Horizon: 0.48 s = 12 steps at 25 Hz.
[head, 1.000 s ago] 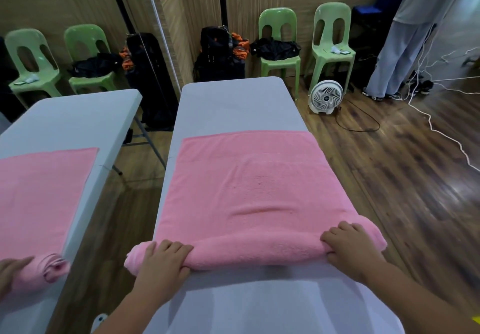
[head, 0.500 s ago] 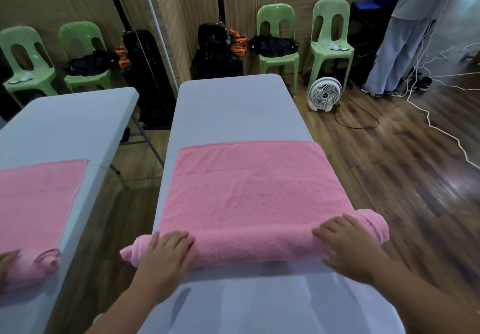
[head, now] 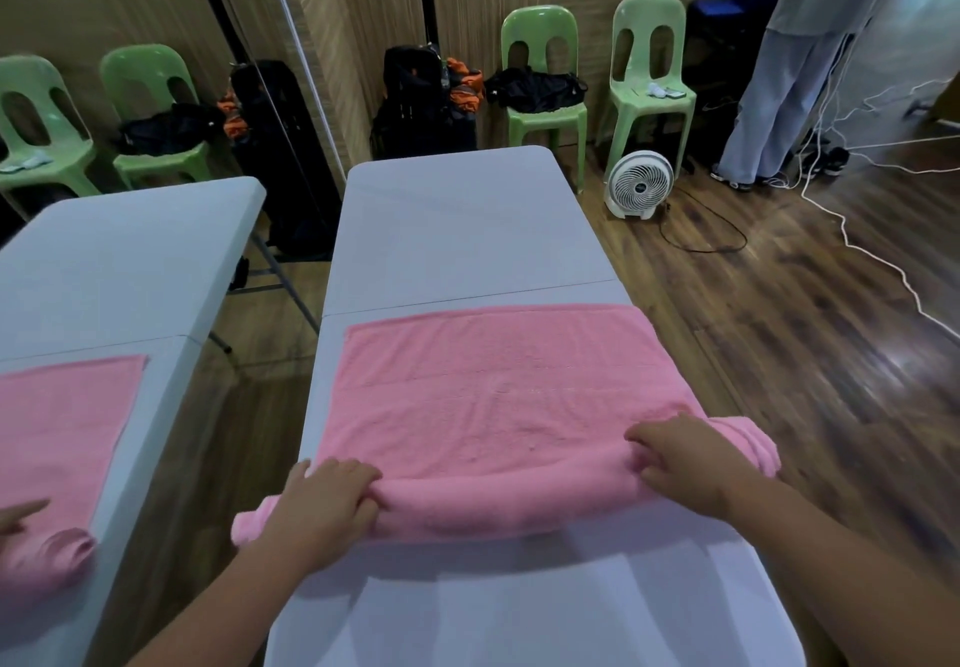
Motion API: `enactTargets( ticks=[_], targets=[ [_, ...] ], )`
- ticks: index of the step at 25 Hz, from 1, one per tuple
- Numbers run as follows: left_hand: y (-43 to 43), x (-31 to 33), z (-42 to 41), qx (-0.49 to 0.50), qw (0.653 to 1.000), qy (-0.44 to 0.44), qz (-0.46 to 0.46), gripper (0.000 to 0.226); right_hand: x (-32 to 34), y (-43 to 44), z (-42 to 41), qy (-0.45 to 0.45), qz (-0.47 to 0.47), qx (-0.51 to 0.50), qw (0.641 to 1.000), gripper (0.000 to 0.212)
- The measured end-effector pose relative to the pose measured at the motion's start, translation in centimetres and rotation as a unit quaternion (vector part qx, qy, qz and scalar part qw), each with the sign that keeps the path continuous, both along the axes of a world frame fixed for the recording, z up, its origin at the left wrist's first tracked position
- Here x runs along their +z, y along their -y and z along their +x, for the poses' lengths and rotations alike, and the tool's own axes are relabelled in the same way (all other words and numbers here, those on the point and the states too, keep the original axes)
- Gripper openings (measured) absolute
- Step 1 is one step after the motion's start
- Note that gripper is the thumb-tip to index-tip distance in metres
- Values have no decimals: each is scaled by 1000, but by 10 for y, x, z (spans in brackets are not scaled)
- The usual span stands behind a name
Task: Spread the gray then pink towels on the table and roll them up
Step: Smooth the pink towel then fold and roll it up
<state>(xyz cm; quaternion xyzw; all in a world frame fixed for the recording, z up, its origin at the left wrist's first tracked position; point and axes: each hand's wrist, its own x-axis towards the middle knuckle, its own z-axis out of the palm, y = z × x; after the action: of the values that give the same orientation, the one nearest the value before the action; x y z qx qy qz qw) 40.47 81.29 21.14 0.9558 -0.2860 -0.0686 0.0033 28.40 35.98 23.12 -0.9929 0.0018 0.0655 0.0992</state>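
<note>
A pink towel point(head: 493, 396) lies across the grey table point(head: 447, 230), its near part wound into a thick roll that spans the table's width. My left hand point(head: 322, 510) sits on the roll's left end, fingers curled over the top of it. My right hand point(head: 685, 464) grips the roll near its right end, fingers bent over the fold. Both roll ends stick out past my hands. The flat part of the towel stretches away from me to about the table's middle seam. No gray towel is in view.
A wall mirror point(head: 130, 251) on the left repeats the table, towel and a hand. Green chairs point(head: 649, 89), black bags point(head: 426, 105) and a white floor fan point(head: 639, 186) stand beyond the table's far end. A person point(head: 795, 69) and white cables point(head: 872, 251) are at the right.
Both hands have pushed the roll away from me; it has grown thicker and the flat stretch of towel is shorter. My fingers now curl more tightly over the roll.
</note>
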Motion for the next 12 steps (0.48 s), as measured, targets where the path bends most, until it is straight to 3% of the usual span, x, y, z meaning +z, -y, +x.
enactTargets(
  ticks=[2,4,7,9,12],
  targets=[
    [3,-3,4,33,998,46,-27,25,-8,-1,0,71,-30,19,997,29],
    [-1,-10,-7,18,998,38,-42,22,-21,2,-17,92,-75,49,992,35],
    [-15,-19,-22,-8,1000,-7,1,54,-38,7,-40,39,-120,24,992,63],
    [-19,-23,-18,11,1000,-7,20,58,-43,8,-38,32,-126,-7,992,58],
    [-18,-17,-20,22,999,-1,33,44,-31,7,-26,2,-140,2,990,40]
  ],
)
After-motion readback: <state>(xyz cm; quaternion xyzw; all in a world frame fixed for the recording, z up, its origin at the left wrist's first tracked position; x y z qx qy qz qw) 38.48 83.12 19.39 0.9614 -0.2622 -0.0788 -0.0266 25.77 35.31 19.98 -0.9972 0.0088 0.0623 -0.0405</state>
